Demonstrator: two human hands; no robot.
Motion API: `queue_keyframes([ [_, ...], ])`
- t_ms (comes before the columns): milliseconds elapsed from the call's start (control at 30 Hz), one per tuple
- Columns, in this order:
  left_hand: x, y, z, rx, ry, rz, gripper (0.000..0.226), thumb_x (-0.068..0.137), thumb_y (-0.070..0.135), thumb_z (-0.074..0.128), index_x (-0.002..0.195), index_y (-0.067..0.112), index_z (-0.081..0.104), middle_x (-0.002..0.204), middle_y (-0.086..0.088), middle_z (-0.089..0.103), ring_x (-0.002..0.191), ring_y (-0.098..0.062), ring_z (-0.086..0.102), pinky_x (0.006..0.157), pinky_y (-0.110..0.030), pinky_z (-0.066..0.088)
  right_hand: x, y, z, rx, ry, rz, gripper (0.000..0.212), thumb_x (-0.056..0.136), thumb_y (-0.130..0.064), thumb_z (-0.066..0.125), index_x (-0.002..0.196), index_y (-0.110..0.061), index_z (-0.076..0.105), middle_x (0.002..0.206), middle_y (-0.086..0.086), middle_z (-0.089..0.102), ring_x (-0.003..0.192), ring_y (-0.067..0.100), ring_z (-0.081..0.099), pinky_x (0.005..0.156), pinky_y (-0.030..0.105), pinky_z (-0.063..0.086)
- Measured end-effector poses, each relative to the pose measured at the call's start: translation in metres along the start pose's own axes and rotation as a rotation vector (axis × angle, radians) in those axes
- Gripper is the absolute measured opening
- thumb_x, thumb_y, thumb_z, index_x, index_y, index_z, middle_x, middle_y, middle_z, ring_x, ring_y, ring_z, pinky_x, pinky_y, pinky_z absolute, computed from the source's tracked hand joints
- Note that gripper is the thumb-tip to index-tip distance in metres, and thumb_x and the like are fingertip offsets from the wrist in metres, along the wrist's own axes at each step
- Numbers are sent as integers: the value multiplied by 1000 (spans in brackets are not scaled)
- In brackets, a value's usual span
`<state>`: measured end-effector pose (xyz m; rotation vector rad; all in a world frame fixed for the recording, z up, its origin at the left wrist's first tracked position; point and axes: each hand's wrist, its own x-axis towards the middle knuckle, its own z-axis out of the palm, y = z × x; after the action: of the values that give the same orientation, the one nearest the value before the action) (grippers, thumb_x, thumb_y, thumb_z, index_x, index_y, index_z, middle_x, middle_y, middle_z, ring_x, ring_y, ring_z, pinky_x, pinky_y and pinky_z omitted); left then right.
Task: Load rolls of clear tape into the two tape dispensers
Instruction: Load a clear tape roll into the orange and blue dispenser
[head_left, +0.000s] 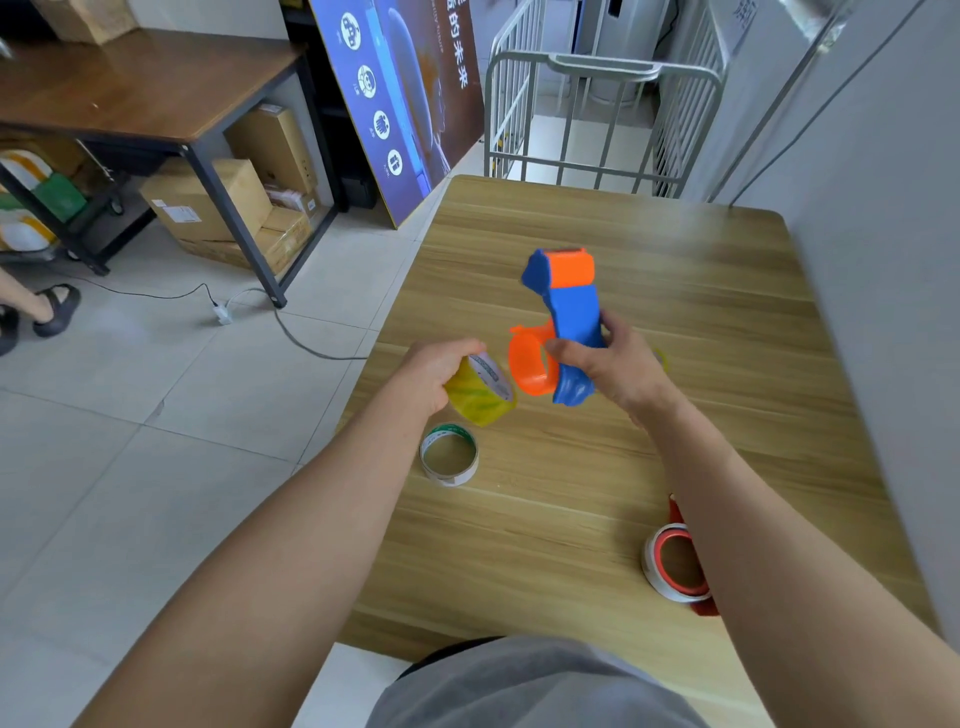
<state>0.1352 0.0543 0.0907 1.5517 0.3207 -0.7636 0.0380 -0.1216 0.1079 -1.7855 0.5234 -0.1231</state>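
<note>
A yellowish clear tape roll (480, 392) is clamped in the left hand (434, 376), the blue-and-orange plastic dispenser (563, 322) in the right hand (613, 371) — the core is best aligned squarely with the orange hub (530, 364) before pressing.

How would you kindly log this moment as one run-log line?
left hand: holds tape roll | right hand: holds blue-orange dispenser | empty core: on table

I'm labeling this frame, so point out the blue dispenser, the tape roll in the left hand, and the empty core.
blue dispenser (574, 312), head view, blue body.
tape roll (480, 397), head view, yellowish side.
empty core (449, 470), head view, near wall.
</note>
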Motion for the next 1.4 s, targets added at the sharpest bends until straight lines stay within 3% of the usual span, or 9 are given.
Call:
queue_keyframes([
  [167,-10,11,15,-113,-81,-79,30,81,26,69,103,8,61,95,-15,71,82,-27,70,64,-39,58,-3,-7,15,-146,-75,-31,57,70,-35,76,118,-18,51,110,3,63,98,23,63,86,42,54],
  [300,-16,11,16,-268,-132,-82,27,85,10,61,110,2,58,99,-17,67,83,-27,68,59,-39,57,-6,-6,19,-147,-71,-35,51,71,-33,76,114,-20,50,109,1,62,97,21,61,80,35,52],
  [467,-20,8,14,-440,-189,-45,37,77,-13,53,114,-6,51,116,-23,58,102,-33,63,74,-49,54,-7,-4,17,-135,-36,-1,48,73,-34,73,111,-22,47,103,-4,59,91,17,59,66,25,45],
  [833,-21,6,23,-570,-96,-10,10,81,-10,60,80,-3,53,86,-18,58,80,-24,61,89,-40,52,-6,-16,20,-362,11,-1,49,70,-38,71,103,-26,37,89,-4,51,69,5,49,49,22,35],
  [1000,-16,10,22,-494,-6,-5,18,78,1,68,94,-2,61,87,-14,66,75,-20,66,59,-30,57,-11,-16,27,-403,-30,-22,45,67,-34,70,100,-23,42,81,-9,49,67,8,50,49,26,37],
  [1133,-17,9,19,-277,50,-44,27,76,19,74,94,2,62,86,-12,70,72,-22,69,54,-33,57,-14,-9,33,-159,56,11,38,72,-33,70,100,-20,47,82,-10,53,71,10,53,53,25,39],
  [1267,-23,5,20,-116,-30,-85,56,69,53,71,106,12,63,86,-7,76,77,-20,73,61,-32,59,-14,-5,37,-13,40,57,34,74,-32,71,97,-21,48,85,-7,57,78,16,58,61,27,45],
  [1333,-27,3,24,-6,-73,-76,81,65,69,63,126,17,53,118,-8,68,112,-22,62,96,-45,49,-13,-5,39,41,47,62,35,73,-31,72,98,-22,48,88,-5,58,83,19,60,69,31,50],
  [1400,-27,1,26,-19,-90,-64,84,66,77,52,129,21,50,129,-8,60,123,-26,52,108,-57,30,-13,-6,38,57,60,58,40,74,-30,71,106,-19,49,96,-2,61,88,21,61,76,35,51],
])
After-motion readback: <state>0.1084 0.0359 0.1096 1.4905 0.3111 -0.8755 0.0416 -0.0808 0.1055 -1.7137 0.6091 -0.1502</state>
